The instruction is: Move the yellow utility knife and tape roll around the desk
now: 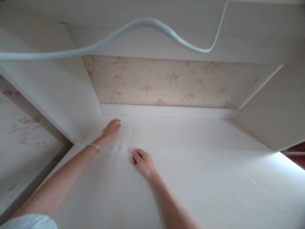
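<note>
My left hand (112,129) reaches to the back left of a white surface (181,165), close to the low back strip. It lies over a small yellow thing (115,119), pressing it against the surface. Only yellow edges show past the fingers and beside the wrist, so its kind is hidden. Two thin silver bangles (93,147) circle the left wrist. Nearer and to the right, my right hand (143,161) rests on or just above the surface. Its fingers are curled in a loose fist with nothing visible in them.
White side panels (71,82) stand left and right, and a white board (152,44) spans overhead. Floral wallpaper (152,82) covers the back above a white strip (171,111). A pale cable (147,22) hangs across the top. Grey smudges mark the surface between the hands.
</note>
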Available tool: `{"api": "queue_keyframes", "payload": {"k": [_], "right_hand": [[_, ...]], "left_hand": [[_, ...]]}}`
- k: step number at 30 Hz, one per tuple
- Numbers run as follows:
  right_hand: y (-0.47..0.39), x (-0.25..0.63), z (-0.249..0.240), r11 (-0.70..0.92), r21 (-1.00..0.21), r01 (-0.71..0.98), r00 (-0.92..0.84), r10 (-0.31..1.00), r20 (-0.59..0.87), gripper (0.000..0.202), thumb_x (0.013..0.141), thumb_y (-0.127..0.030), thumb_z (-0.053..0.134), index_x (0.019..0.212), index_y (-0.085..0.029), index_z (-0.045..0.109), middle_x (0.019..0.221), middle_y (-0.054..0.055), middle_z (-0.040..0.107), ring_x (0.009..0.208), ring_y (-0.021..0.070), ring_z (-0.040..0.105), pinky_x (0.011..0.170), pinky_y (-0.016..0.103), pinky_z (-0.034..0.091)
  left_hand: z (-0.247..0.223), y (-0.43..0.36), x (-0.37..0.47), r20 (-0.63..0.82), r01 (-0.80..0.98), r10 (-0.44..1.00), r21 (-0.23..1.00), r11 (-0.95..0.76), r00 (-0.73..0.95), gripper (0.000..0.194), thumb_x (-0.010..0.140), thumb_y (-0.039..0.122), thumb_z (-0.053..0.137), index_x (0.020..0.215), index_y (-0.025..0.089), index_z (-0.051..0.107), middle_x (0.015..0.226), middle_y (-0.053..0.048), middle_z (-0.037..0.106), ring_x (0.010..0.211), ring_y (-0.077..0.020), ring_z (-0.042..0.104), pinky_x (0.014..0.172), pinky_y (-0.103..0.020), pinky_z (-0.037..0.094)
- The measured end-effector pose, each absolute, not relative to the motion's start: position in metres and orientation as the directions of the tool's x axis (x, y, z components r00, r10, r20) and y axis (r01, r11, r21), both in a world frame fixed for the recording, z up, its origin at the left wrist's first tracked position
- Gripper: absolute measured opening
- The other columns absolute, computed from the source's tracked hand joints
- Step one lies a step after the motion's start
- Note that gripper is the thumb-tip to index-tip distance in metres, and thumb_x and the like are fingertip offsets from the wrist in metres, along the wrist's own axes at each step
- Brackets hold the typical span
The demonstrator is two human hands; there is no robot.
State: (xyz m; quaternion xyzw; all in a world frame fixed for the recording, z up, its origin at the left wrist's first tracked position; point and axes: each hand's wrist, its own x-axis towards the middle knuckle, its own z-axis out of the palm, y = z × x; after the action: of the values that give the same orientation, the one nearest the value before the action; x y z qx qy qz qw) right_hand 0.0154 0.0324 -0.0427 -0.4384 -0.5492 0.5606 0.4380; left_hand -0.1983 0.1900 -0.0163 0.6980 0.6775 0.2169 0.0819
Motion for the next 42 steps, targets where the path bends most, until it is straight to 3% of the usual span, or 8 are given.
{"api": "queue_keyframes", "payload": {"k": [1,4,7,11,14,17,24,42], "right_hand": [[0.033,0.015,-0.043,-0.009,-1.0,-0.01,-0.232,0.973,-0.007,0.028,0.085,-0.041,0.044,0.084,-0.017,0.06,0.062,-0.001,0.055,0.055,0.0096,0.051,0.054,0.021,0.04],[0.032,0.015,-0.044,0.002,-1.0,-0.021,-0.229,0.974,0.007,0.03,0.085,-0.04,0.042,0.084,-0.017,0.06,0.063,0.0,0.056,0.055,0.0099,0.051,0.054,0.021,0.04],[0.03,0.017,-0.044,0.026,-1.0,0.001,-0.172,0.985,0.026,0.029,0.086,-0.036,0.039,0.086,-0.016,0.06,0.072,0.002,0.061,0.065,0.012,0.055,0.059,0.022,0.042],[0.025,0.021,-0.042,0.039,-0.994,0.104,-0.121,0.992,0.026,0.026,0.084,-0.028,0.039,0.089,-0.016,0.061,0.084,0.005,0.064,0.08,0.016,0.058,0.065,0.024,0.043],[0.022,0.022,-0.04,0.053,-0.982,0.179,-0.12,0.992,0.032,0.028,0.086,-0.029,0.037,0.09,-0.018,0.061,0.083,0.004,0.064,0.078,0.0155,0.059,0.065,0.024,0.043],[0.021,0.02,-0.039,0.065,-0.971,0.231,-0.11,0.993,0.041,0.029,0.087,-0.03,0.035,0.091,-0.018,0.061,0.084,0.004,0.064,0.078,0.0145,0.058,0.065,0.023,0.042],[0.022,0.017,-0.04,0.097,-0.947,0.308,-0.136,0.989,0.057,0.028,0.086,-0.025,0.035,0.085,-0.018,0.061,0.073,0.004,0.063,0.067,0.0147,0.058,0.058,0.022,0.04],[0.02,0.02,-0.035,0.12,-0.924,0.363,-0.14,0.987,0.073,0.027,0.087,-0.024,0.035,0.086,-0.018,0.062,0.076,0.005,0.065,0.068,0.0157,0.059,0.059,0.023,0.041]], "left_hand": [[-0.016,0.177,-0.185,0.224,0.9,0.975,0.425,-0.096,-0.002,0.043,0.084,0.03,0.033,0.121,0.013,0.048,0.13,-0.011,0.046,0.124,-0.02,0.038,0.105,-0.034,0.026],[-0.017,0.122,-0.137,0.294,0.703,0.955,0.672,-0.231,0.032,0.039,0.083,0.034,0.039,0.112,0.014,0.055,0.117,-0.009,0.056,0.111,-0.0196,0.05,0.1,-0.033,0.035],[-0.019,0.066,-0.091,0.17,0.442,0.979,0.874,-0.201,0.109,0.034,0.083,0.038,0.041,0.106,0.02,0.06,0.108,-0.005,0.063,0.102,-0.0183,0.056,0.092,-0.03,0.042],[-0.021,0.03,-0.06,0.071,0.201,0.997,0.977,-0.077,0.035,0.027,0.079,0.038,0.048,0.093,0.02,0.064,0.098,-0.005,0.066,0.093,-0.019,0.06,0.086,-0.03,0.045],[-0.023,0.029,-0.058,0.001,0.077,0.999,0.997,0.003,-0.05,0.025,0.077,0.039,0.051,0.085,0.019,0.063,0.088,-0.005,0.067,0.088,-0.0196,0.062,0.081,-0.03,0.046],[-0.024,0.032,-0.063,-0.029,0.022,0.999,0.999,0.029,-0.019,0.025,0.075,0.04,0.053,0.084,0.019,0.062,0.085,-0.004,0.067,0.085,-0.0195,0.062,0.078,-0.029,0.046],[-0.022,0.033,-0.071,-0.056,0.037,0.997,0.998,0.054,0.045,0.023,0.074,0.04,0.054,0.079,0.019,0.063,0.081,-0.003,0.066,0.08,-0.0178,0.06,0.074,-0.027,0.046],[-0.017,0.032,-0.07,-0.03,0.091,0.998,0.996,0.026,0.053,0.024,0.074,0.04,0.052,0.077,0.019,0.063,0.08,-0.003,0.066,0.081,-0.0183,0.06,0.075,-0.027,0.045]]}}
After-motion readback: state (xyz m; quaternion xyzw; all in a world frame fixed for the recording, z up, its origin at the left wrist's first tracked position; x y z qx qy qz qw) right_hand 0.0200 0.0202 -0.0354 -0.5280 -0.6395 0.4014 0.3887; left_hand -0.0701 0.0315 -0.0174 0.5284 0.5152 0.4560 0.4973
